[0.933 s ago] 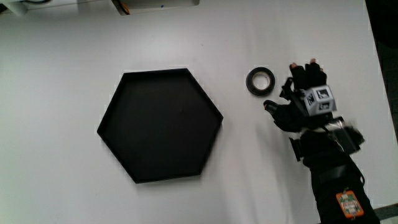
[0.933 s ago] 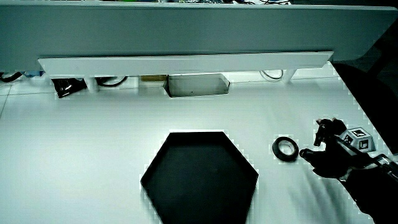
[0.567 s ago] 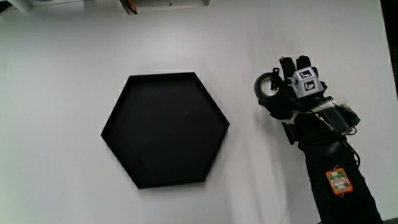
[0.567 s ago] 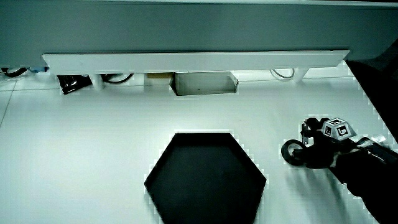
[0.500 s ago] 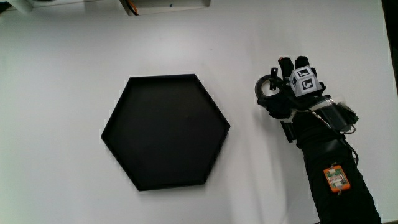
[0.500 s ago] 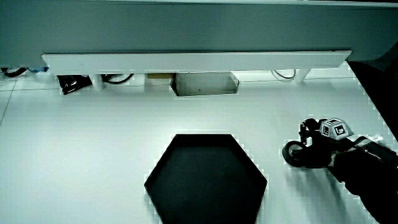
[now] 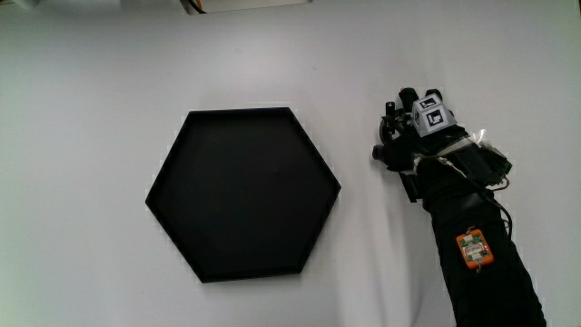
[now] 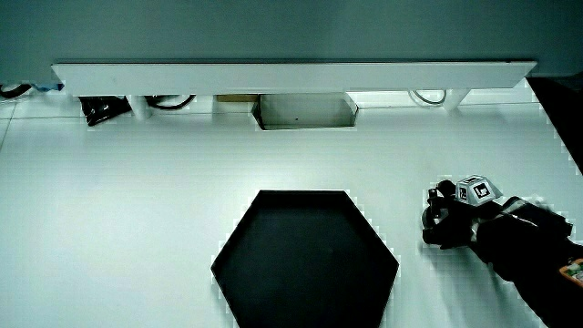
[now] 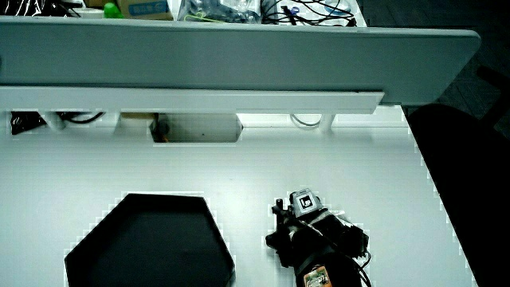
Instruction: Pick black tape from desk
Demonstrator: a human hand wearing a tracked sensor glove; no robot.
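Note:
The black tape [image 7: 385,143] is a small dark ring beside the black hexagonal tray [image 7: 241,111]. The gloved hand [image 7: 408,136] is curled around the ring, so only a dark edge of it shows past the fingers. The patterned cube [image 7: 432,114] sits on the back of the hand. In both side views the hand [image 8: 451,223] [image 9: 293,233] rests low at the table beside the tray [image 8: 301,193] [image 9: 159,195], with the tape [image 8: 429,221] showing as a dark lump at the fingers.
The forearm [image 7: 472,254] carries a small orange tag and reaches in from the person's edge of the table. A low pale partition [image 8: 291,77] [image 9: 191,100] runs along the table, with a grey box [image 8: 305,111] and cables under it.
The hand moved from beside the tape onto it and its fingers closed around the ring. The tray has not moved.

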